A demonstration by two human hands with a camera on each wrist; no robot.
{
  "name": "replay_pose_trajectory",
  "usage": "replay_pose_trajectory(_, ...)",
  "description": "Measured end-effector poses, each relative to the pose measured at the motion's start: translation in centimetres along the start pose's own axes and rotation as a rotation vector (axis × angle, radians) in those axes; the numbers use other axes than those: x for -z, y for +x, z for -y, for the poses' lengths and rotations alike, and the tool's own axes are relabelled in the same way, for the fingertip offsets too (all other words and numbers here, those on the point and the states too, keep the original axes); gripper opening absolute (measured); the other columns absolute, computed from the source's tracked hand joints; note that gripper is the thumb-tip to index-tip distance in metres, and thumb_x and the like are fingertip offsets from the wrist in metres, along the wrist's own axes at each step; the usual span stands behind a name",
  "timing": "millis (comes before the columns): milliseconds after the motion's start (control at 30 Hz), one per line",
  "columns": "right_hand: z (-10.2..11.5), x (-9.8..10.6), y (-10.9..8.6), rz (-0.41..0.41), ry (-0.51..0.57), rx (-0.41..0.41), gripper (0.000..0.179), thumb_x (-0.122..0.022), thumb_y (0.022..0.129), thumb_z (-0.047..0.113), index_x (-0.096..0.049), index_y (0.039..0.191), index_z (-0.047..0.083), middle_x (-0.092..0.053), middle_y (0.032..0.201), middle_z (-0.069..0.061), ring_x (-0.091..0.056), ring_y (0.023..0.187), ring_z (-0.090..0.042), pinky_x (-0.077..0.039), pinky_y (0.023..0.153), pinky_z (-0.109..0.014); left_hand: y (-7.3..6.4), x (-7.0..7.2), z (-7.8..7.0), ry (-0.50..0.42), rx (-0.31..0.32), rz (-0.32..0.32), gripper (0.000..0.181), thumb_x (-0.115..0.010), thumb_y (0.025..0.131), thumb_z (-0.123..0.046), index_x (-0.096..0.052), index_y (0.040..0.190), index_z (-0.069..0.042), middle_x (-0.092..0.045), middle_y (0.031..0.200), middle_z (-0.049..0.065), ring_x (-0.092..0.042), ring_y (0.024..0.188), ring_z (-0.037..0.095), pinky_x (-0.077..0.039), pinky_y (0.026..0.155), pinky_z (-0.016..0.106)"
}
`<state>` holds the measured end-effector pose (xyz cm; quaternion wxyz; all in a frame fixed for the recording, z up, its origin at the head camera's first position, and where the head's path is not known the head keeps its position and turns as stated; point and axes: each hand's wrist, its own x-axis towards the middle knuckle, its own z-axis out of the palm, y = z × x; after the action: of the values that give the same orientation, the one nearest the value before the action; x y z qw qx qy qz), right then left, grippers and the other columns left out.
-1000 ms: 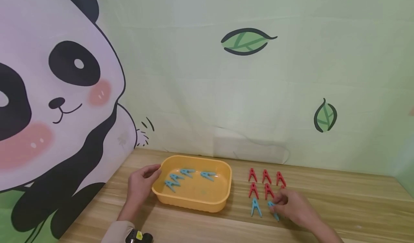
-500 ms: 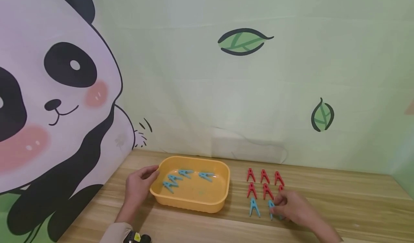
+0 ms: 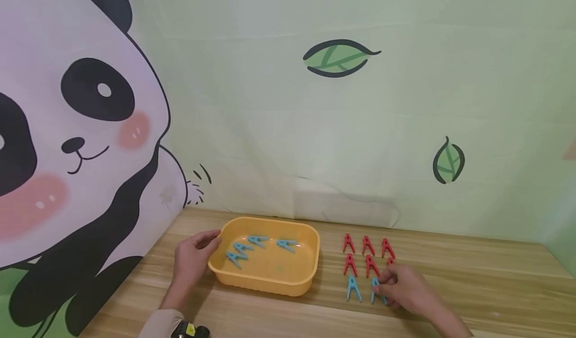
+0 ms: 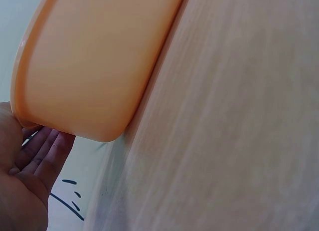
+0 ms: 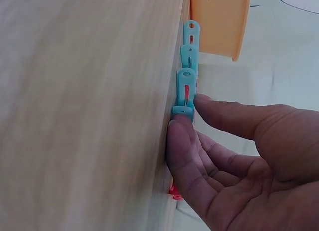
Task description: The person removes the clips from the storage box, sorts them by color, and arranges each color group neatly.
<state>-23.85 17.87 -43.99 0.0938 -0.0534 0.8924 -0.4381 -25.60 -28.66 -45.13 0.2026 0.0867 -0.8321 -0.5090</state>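
Observation:
My left hand [image 3: 194, 258] rests against the left end of a yellow plastic basket [image 3: 292, 289]; in the left wrist view its fingers [image 4: 54, 158] lie along the outside below the rim. Several blue clothespins [image 3: 286, 245] lie inside the basket. To the right, my right hand [image 3: 407, 289] pinches a blue clothespin [image 3: 375, 289] on the table, its thumb [image 5: 227, 114] at one side and a fingertip at the other in the right wrist view. Another blue clothespin [image 3: 353, 289] stands just left of it. Part of the pinched clothespin is hidden by the fingers.
Behind the blue clothespins, several red clothespins [image 3: 349, 265] form two rows; my right hand partly covers the rightmost of the nearer row. The wooden table [image 3: 486, 288] meets a pale green backdrop [image 3: 252, 128] printed with a panda and leaves.
The pinched blue clothespin has turned from slanting to more upright, in line with its neighbour, and shifted slightly left. The left hand keeps its place at the basket. The head view has shifted slightly.

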Motion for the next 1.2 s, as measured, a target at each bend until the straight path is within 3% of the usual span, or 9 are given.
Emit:
replay_pose_trajectory(267, 0.1, -0.1, 0.2, 0.006, -0.005, 0.032, 0.013, -0.078, 0.094, 0.002, -0.068, 0.098, -0.004, -0.068, 0.08, -0.005, -0.067, 0.068, -0.02, -0.061, 0.06, -0.036, -0.1, 0.4, 0.0, -0.001, -0.003, -0.005, 0.026, -0.074, 0.102, -0.013, -0.076, 0.123, 0.002, -0.075, 0.123, 0.018, -0.071, 0.114, 0.031, -0.05, 0.078, 0.008)
replay_pose_trajectory(500, 1.6, -0.4, 0.6, -0.127, -0.092, 0.131, 0.023, -0.083, 0.092, 0.009, -0.07, 0.108, -0.002, -0.07, 0.094, -0.002, -0.067, 0.089, -0.018, -0.059, 0.077, -0.035, 0.1, 0.5, 0.1, 0.007, -0.007, -0.012, 0.025, -0.073, 0.102, -0.013, -0.076, 0.124, 0.001, -0.075, 0.123, 0.017, -0.071, 0.114, 0.03, -0.051, 0.079, 0.009)
replay_pose_trajectory(733, 4.2, -1.4, 0.8, -0.169, 0.001, 0.239, 0.024, -0.082, 0.093, 0.007, -0.071, 0.112, -0.002, -0.073, 0.1, -0.004, -0.07, 0.092, -0.019, -0.06, 0.08, -0.033, 0.1, 0.4, 0.0, -0.007, -0.01, -0.011, 0.024, -0.074, 0.102, -0.011, -0.076, 0.122, 0.002, -0.075, 0.123, 0.019, -0.072, 0.113, 0.032, -0.051, 0.08, 0.009)
replay_pose_trajectory(967, 7.4, -3.4, 1.4, -0.128, 0.114, 0.391, 0.022, -0.082, 0.094, 0.006, -0.071, 0.112, -0.001, -0.073, 0.103, -0.006, -0.071, 0.094, -0.019, -0.06, 0.081, -0.028, 0.1, 0.2, 0.2, -0.016, -0.004, -0.008, 0.024, -0.074, 0.102, -0.011, -0.077, 0.122, 0.002, -0.075, 0.122, 0.019, -0.072, 0.113, 0.031, -0.052, 0.08, 0.01)
replay_pose_trajectory(1200, 9.8, -6.1, 3.8, -0.036, 0.142, 0.497, 0.024, -0.082, 0.094, 0.008, -0.071, 0.113, -0.003, -0.074, 0.108, -0.012, -0.072, 0.099, -0.024, -0.061, 0.085, -0.032, 0.1, 0.0, 0.2, -0.015, -0.015, -0.016, 0.023, -0.074, 0.101, -0.011, -0.077, 0.121, 0.002, -0.076, 0.121, 0.019, -0.072, 0.113, 0.032, -0.053, 0.082, 0.012)
